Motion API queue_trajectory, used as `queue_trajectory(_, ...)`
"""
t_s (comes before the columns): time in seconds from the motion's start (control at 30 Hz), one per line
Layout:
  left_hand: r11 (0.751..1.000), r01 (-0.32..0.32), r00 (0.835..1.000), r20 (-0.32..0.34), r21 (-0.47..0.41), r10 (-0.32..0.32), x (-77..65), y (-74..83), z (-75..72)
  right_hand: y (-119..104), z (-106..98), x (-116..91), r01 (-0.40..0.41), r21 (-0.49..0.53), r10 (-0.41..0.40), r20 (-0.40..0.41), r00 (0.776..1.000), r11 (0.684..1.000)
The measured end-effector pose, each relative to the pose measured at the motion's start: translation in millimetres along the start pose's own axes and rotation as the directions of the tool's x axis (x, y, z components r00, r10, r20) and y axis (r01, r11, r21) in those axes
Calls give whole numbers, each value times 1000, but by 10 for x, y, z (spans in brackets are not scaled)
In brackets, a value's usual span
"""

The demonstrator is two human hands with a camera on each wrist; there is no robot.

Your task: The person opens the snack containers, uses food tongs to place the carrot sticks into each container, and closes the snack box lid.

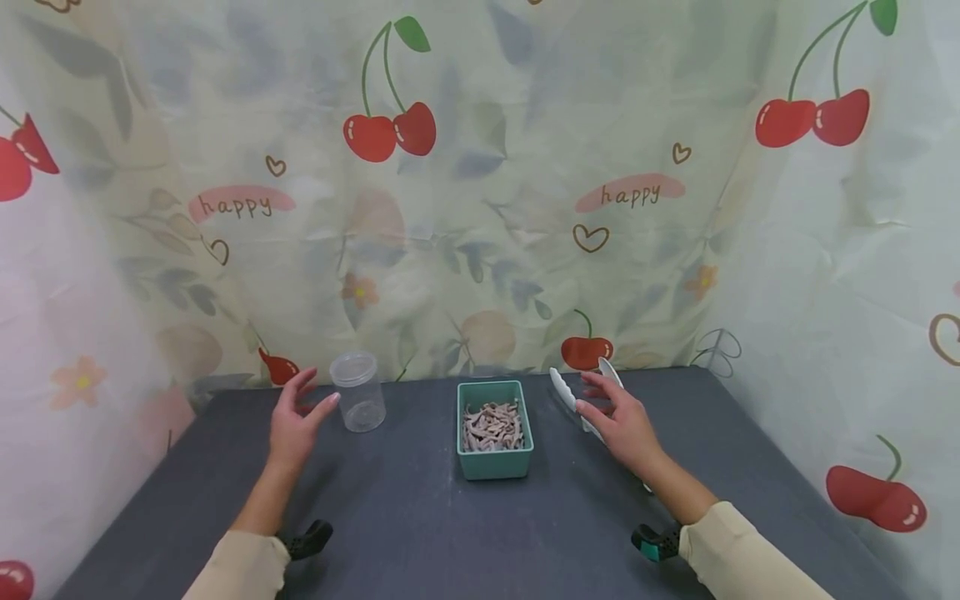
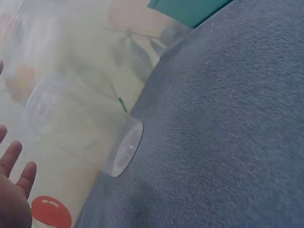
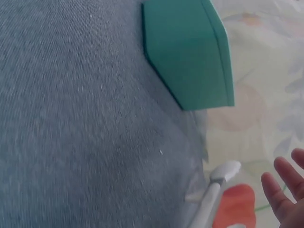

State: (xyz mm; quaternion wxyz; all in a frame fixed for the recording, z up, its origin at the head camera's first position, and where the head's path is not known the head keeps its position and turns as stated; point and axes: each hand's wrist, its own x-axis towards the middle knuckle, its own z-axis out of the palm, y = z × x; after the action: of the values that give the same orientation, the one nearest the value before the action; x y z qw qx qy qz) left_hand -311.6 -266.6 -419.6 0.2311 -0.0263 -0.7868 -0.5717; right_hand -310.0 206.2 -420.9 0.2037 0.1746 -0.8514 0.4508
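Note:
On the left of the table a clear plastic jar (image 1: 358, 404) stands upright, see-through. My left hand (image 1: 295, 425) hovers just left of it, fingers spread and holding nothing; in the left wrist view its fingertips point toward the jar (image 2: 85, 126). At the right lie white tongs (image 1: 564, 390), their two arms spread apart. Above them is my right hand (image 1: 618, 421), which hides part of the tongs, its fingers loosely extended. One white tip of the tongs (image 3: 225, 171) shows near the fingers in the right wrist view.
Between the hands sits a green rectangular bin (image 1: 495, 465) filled with greyish-brown dried strips (image 1: 492, 425). The dark cloth-covered table (image 1: 420, 525) ends at a patterned curtain (image 1: 480, 208) behind, with more curtain at both sides.

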Motion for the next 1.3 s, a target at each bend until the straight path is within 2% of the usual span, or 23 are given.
queue_trajectory(0.13, 999, 43, 999, 5, 6, -43, 64, -8, 31, -18, 97, 7, -15, 35, 15, 25, 1000, 999)
queue_trajectory(0.37, 997, 70, 997, 38, 17, -70, 203, -13, 108, -58, 274, 6, -41, 81, 36, 59, 998, 996)
queue_trajectory(0.47, 996, 88, 995, 43, 31, -89, 251, -36, 155, -66, 352, 7, -77, 109, 69, 74, 995, 991)
queue_trajectory(0.73, 996, 83, 994, 61, 43, -86, 300, -104, 263, -36, 551, -3, -149, 150, 129, 138, 982, 977)
queue_trajectory(0.9, 990, 133, 988, 76, 51, -136, 321, -164, 293, -43, 629, -15, -180, 121, 158, 171, 973, 976)
queue_trajectory(1.03, 985, 163, 982, 89, 63, -169, 341, -217, 313, -30, 664, -22, -165, 106, 142, 192, 971, 981)
queue_trajectory(1.3, 982, 177, 979, 91, 72, -183, 365, -243, 368, 16, 700, -51, -86, 114, 62, 198, 978, 990)
